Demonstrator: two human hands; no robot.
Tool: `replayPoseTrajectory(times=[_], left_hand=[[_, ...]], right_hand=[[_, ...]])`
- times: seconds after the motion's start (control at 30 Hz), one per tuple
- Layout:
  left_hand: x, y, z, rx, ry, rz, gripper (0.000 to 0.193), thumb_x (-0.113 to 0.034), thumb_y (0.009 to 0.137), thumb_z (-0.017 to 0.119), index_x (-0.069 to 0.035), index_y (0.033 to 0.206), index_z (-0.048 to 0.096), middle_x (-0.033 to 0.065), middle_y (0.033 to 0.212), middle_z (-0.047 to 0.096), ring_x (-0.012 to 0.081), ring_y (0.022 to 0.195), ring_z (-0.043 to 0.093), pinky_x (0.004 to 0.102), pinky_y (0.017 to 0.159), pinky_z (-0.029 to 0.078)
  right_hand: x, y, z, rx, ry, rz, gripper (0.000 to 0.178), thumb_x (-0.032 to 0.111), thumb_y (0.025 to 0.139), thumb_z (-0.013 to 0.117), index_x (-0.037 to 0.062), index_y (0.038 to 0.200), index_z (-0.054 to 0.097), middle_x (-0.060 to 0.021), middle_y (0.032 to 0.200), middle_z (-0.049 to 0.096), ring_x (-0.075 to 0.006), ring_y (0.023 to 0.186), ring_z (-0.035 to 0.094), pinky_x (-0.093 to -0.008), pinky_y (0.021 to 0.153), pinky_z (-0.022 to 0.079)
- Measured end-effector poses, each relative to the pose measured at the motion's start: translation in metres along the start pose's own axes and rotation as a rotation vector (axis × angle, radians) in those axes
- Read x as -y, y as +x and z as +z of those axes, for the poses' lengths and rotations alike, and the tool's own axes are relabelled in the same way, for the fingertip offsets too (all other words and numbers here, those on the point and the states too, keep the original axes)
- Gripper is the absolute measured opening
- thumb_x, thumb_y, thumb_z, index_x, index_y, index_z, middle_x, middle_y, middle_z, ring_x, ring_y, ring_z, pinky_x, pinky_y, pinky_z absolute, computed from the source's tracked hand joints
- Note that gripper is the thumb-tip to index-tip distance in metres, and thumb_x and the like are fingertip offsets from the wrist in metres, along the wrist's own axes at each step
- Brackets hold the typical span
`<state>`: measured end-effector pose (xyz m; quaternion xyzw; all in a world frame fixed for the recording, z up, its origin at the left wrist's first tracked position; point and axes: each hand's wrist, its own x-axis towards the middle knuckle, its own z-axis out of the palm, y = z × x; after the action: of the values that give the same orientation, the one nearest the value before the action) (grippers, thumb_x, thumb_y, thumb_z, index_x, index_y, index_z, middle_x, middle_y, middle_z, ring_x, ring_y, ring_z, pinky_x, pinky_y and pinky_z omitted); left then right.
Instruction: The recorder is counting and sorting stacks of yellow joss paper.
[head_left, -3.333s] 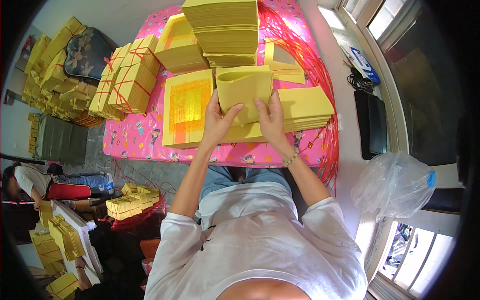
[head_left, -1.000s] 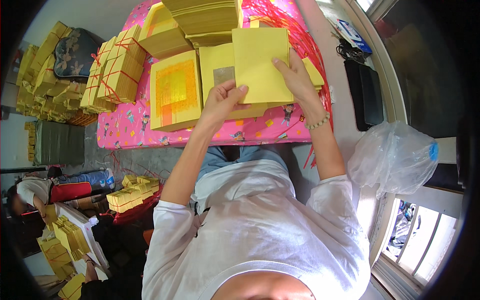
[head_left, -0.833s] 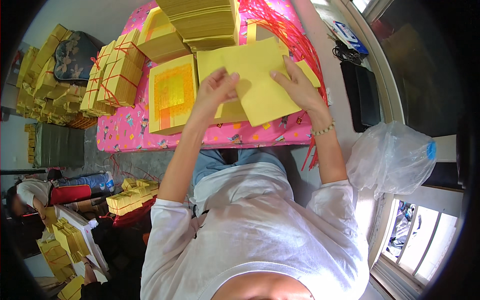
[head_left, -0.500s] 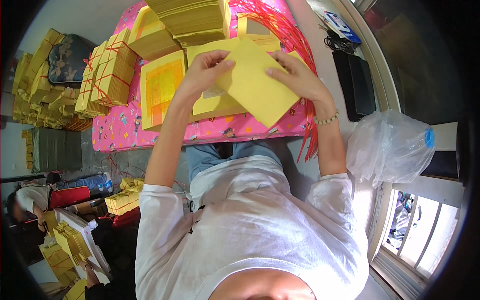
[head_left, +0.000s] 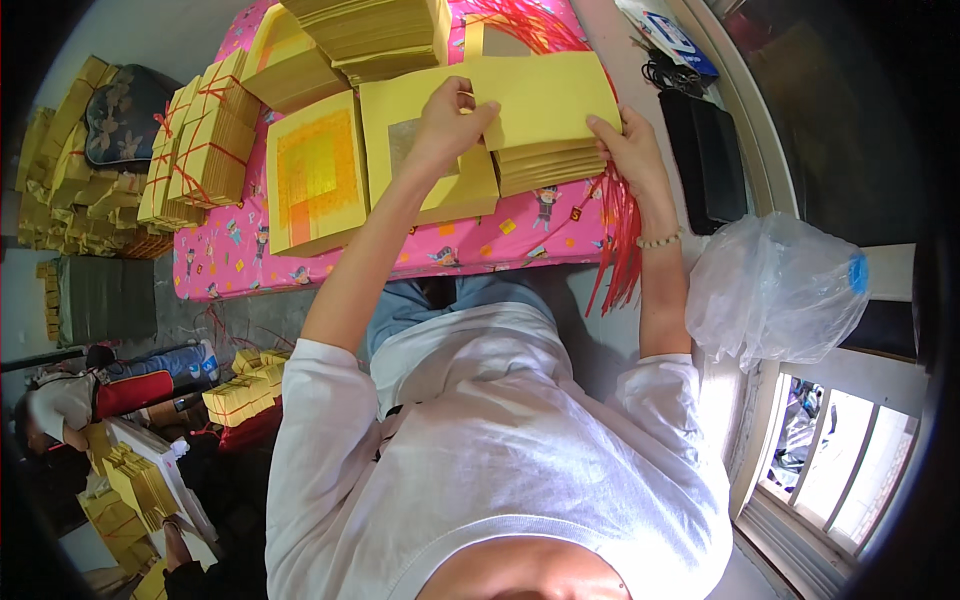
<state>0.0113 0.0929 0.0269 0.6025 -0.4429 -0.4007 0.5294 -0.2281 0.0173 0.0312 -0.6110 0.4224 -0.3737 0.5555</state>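
A folded yellow paper lies level on top of a stack of folded yellow papers on the table. My left hand grips its left edge, thumb on top and fingers curled. At the near right corner, my right hand pinches it with the thumb above; the other fingers are partly hidden behind the edge. Left of this stack is a yellow paper pile with a silvery-grey square on top, partly covered by my left hand. Beyond that lies a pile with an orange-gold square.
A pink patterned cloth covers the table. Tall yellow paper stacks stand at the back, tied bundles at left. Red strips hang over the right edge. A clear plastic bag is at right. A co-worker sits at lower left.
Both hands have swung the yellow paper from a tilted position in the air to a level one on the right-hand stack. My right hand has moved down to its near right corner.
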Motion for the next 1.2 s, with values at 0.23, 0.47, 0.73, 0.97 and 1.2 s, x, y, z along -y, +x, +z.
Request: replayPoseTrajectory(times=[0.23,0.47,0.73,0.97,1.2], left_hand=[[-0.001,0.0,0.025,-0.033,0.58,0.01,0.044,-0.017,0.075,0.07,0.005,0.109,0.051,0.0181,0.087,0.065,0.0301,0.081,0.065,0.0382,0.074,0.052],[0.009,0.0,0.032,-0.008,0.614,0.075,0.045,-0.014,0.073,0.07,0.008,0.106,0.049,0.0272,0.092,0.064,0.0407,0.091,0.063,0.0445,0.078,0.05],[0.013,-0.002,0.045,-0.025,0.839,0.238,0.035,-0.006,0.072,0.068,0.007,0.095,0.046,0.0294,0.081,0.062,0.0446,0.081,0.063,0.0487,0.072,0.052],[0.013,-0.004,0.047,-0.061,0.849,0.211,0.037,-0.005,0.07,0.069,0.007,0.096,0.044,0.0296,0.079,0.062,0.0445,0.078,0.063,0.0487,0.069,0.052],[0.004,-0.014,0.044,-0.116,0.731,0.227,0.056,-0.005,0.071,0.07,0.008,0.116,0.04,0.0287,0.093,0.058,0.0428,0.09,0.061,0.0465,0.075,0.052]], right_hand=[[-0.06,0.016,-0.018,-0.082,-0.407,-0.114,0.025,0.018,0.087,0.063,-0.0013,0.101,0.059,-0.0023,0.08,0.06,-0.0051,0.063,0.052,-0.021,0.052,0.04],[-0.063,0.014,-0.017,-0.063,-0.415,0.1,0.041,0.03,0.083,0.062,-0.007,0.101,0.059,-0.0194,0.093,0.066,-0.0252,0.088,0.064,-0.0377,0.078,0.049],[-0.052,-0.004,-0.008,-0.157,-0.647,-0.007,0.042,0.026,0.083,0.065,-0.0026,0.111,0.054,-0.0205,0.096,0.06,-0.0324,0.089,0.061,-0.0439,0.079,0.048],[-0.015,-0.02,0.018,-0.243,-1.025,-0.484,0.048,0.039,0.085,0.062,0.0067,0.119,0.056,-0.0163,0.118,0.053,-0.0323,0.114,0.048,-0.0464,0.092,0.038],[-0.046,-0.014,0.023,0.048,-1.084,-0.395,0.051,0.046,0.088,0.055,0.013,0.127,0.054,-0.0146,0.127,0.049,-0.0329,0.12,0.043,-0.0502,0.099,0.028]])
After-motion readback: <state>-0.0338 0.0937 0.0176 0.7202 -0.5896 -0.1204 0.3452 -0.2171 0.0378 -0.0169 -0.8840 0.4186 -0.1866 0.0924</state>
